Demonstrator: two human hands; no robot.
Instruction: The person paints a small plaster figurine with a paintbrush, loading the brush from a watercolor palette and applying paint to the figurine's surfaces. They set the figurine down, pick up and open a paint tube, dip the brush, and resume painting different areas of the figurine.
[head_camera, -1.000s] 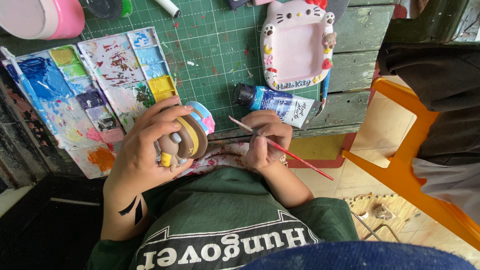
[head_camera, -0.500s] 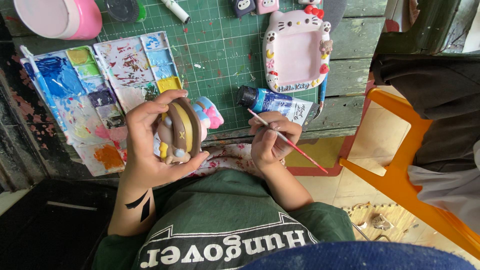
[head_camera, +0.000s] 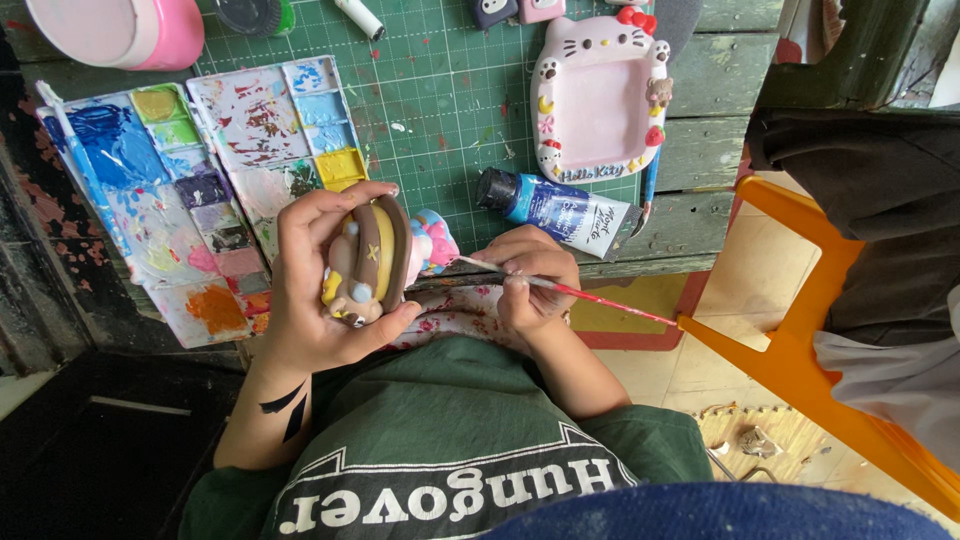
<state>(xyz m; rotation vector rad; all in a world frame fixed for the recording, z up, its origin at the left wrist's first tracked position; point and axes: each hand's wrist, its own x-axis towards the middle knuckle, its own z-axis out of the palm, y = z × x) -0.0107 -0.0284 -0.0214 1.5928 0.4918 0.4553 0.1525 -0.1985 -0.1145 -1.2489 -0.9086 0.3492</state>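
Between both hands: brown-and-yellow ceramic figurine (head_camera: 372, 258) gripped upright by left hand (head_camera: 310, 290); thin red-handled paintbrush (head_camera: 570, 290), pinched in right hand (head_camera: 530, 290), tip pointing leftward at it.

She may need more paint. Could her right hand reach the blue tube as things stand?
Probably yes: the right hand lies just below the tube, with nothing between them, though its grip is full with the brush.

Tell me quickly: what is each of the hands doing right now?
Left hand: closed around a painted figurine.
Right hand: closed on a thin paintbrush, its tip toward the figurine.
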